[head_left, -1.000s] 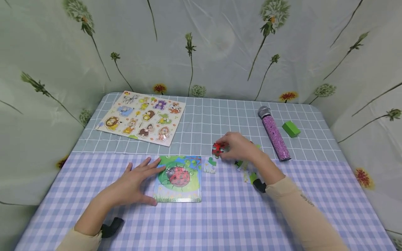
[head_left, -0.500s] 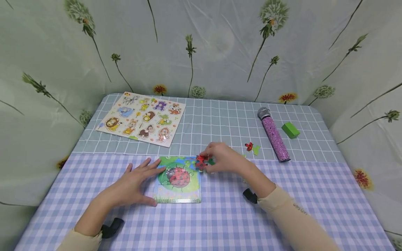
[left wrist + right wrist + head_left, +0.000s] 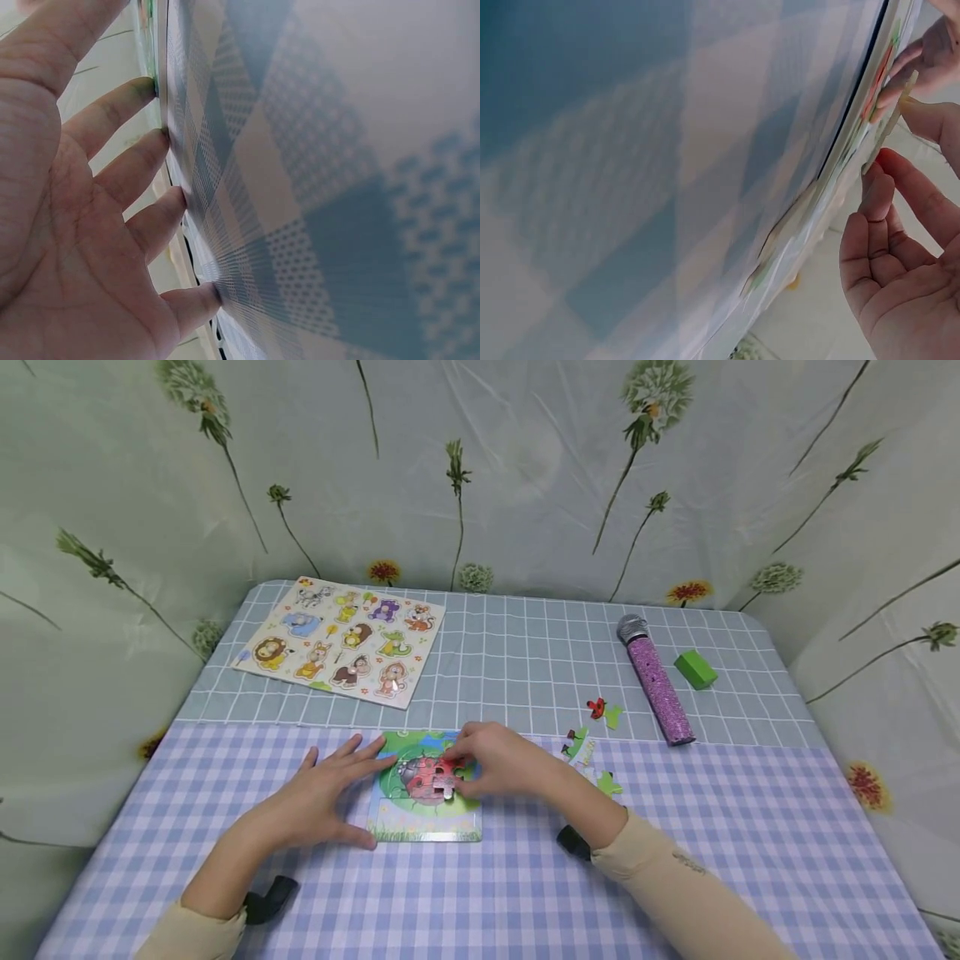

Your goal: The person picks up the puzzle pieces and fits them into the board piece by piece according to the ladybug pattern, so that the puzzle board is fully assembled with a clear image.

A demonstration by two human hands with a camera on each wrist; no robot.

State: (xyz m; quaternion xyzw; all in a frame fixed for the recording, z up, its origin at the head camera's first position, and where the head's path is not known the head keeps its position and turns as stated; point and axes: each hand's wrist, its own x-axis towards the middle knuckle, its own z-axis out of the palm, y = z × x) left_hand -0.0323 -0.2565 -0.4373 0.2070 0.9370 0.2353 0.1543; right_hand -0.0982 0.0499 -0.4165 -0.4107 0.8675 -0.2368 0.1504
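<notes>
A ladybug jigsaw board (image 3: 427, 827) lies flat on the checked cloth. My left hand (image 3: 318, 797) rests with spread fingers at its left edge; in the left wrist view the fingertips of this hand (image 3: 82, 232) touch the cloth and board edge. Over the board's right half, my right hand (image 3: 502, 762) pinches a red jigsaw piece (image 3: 444, 783) between thumb and fingers. The right wrist view shows the pinched piece (image 3: 891, 124) edge-on and tilted, slightly off the board. My right fingers hide the board's upper right corner.
Several loose jigsaw pieces (image 3: 576, 743) lie right of the board. A glittery pink microphone (image 3: 658, 685) and a green block (image 3: 696, 669) are further right. An animal puzzle board (image 3: 341, 643) lies at the back left. A flower-print curtain (image 3: 525, 485) hangs behind the table.
My right hand has carried the red jigsaw piece leftward and toward me, from the cloth right of the board to over the ladybug picture. The left hand has stayed in place.
</notes>
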